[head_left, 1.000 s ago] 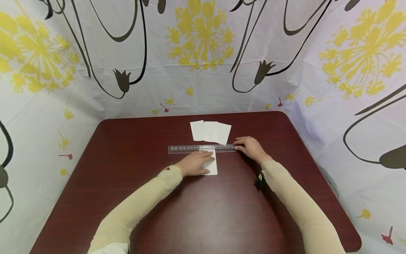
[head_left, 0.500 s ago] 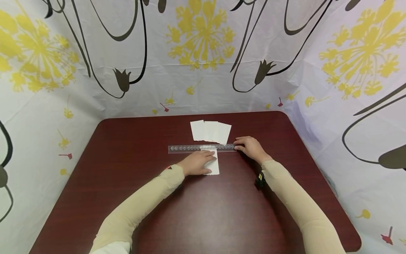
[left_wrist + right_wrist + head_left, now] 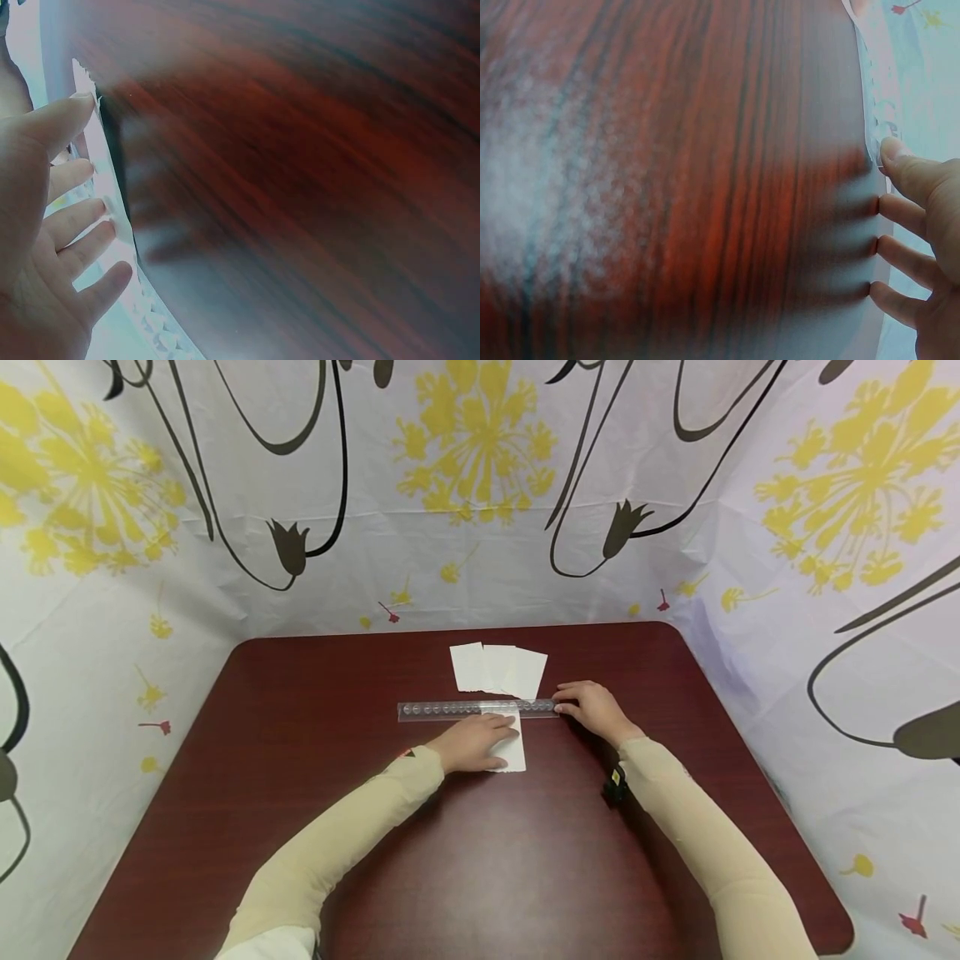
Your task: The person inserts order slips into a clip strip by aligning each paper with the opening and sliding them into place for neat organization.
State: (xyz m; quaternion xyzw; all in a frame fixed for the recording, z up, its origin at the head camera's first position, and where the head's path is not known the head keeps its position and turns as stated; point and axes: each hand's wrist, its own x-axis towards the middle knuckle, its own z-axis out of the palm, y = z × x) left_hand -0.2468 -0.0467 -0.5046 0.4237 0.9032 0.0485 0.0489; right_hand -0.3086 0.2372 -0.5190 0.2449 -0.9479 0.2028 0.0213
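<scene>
My left hand (image 3: pixel 474 743) lies palm down on a small white sheet of paper (image 3: pixel 514 758), its fingers spread in the left wrist view. The sheet's far end passes under a clear plastic ruler (image 3: pixel 435 711) with a row of round shapes along it. At the ruler's right end is my right hand (image 3: pixel 592 708). The right wrist view shows its thumb (image 3: pixel 892 150) against the ruler's end and the other fingers spread, with their tips on the table.
Several white sheets (image 3: pixel 498 669) lie fanned out behind the ruler, near the back of the dark red table (image 3: pixel 315 693). A patterned white cloth (image 3: pixel 480 568) hangs around the table's back and sides. On the right wrist is a small black device (image 3: pixel 615 787).
My left hand has slid a little to the right, and the white sheet under it has moved the same way beneath the ruler. The ruler and right hand stay in place.
</scene>
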